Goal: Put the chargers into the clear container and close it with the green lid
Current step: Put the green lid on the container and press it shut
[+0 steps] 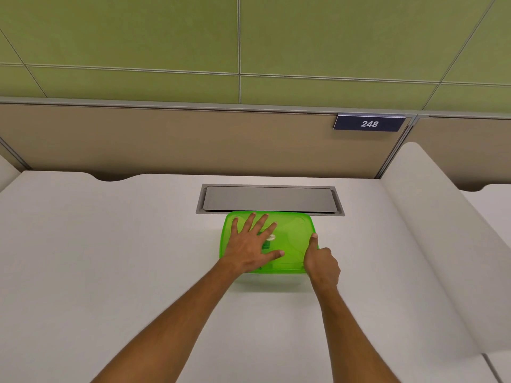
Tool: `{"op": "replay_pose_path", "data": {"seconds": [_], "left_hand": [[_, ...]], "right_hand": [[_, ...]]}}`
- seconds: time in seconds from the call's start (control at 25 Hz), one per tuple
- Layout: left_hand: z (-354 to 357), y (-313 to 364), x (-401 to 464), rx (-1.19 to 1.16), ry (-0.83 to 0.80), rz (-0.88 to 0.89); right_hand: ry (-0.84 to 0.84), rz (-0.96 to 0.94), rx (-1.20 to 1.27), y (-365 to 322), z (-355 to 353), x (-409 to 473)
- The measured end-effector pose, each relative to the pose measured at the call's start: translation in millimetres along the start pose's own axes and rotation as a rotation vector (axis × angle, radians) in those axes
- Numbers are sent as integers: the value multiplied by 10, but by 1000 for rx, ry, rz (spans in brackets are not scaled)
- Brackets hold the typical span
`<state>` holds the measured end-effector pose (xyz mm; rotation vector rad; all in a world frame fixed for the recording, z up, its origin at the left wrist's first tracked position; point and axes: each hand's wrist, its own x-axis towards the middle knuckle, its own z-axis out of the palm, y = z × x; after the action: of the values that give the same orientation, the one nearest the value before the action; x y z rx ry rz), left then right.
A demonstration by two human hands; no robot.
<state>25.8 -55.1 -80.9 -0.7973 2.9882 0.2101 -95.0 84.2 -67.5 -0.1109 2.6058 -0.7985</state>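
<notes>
I have the green lid (pixel 287 244) lying on the clear container (pixel 272 274), which sits on the white worktop (pixel 110 258) just in front of the grey cable hatch (pixel 269 199). My left hand (pixel 250 248) is spread flat on the lid, pressing and gripping nothing. My right hand (pixel 320 262) is curled at the lid's right edge with the thumb pushing down on the rim. Dark shapes under the lid may be the chargers; I cannot tell for sure. My worry is an uneven seal: pressing one side could leave the far corners unseated, or skid the container on the smooth worktop toward the hatch. A beige partition with a sign (pixel 369 123) reading 248 backs the desk, with green wall panels beyond.
</notes>
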Motion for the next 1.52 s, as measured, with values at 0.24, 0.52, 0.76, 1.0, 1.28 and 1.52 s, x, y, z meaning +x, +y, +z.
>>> {"op": "replay_pose_path", "data": {"seconds": [0.24,0.52,0.76,1.0,1.28,1.52], "left_hand": [[6,29,-10,26,22,-10],[-35,55,-44,32,25,-12],[-34,45,-24,29,28,0],[-25,35,-15,19,32,3],[-23,25,-24,19,39,-3],[-35,33,-36,25,36,-8]], "right_hand": [[47,-85,-32,54,61,72],[106,-108,9,108,120,81],[88,-136,-7,108,107,132],[12,-113,-114,93,58,239],[-99,-291,-125,-305,-20,566],[-123,-245,-188,-521,33,816]]}}
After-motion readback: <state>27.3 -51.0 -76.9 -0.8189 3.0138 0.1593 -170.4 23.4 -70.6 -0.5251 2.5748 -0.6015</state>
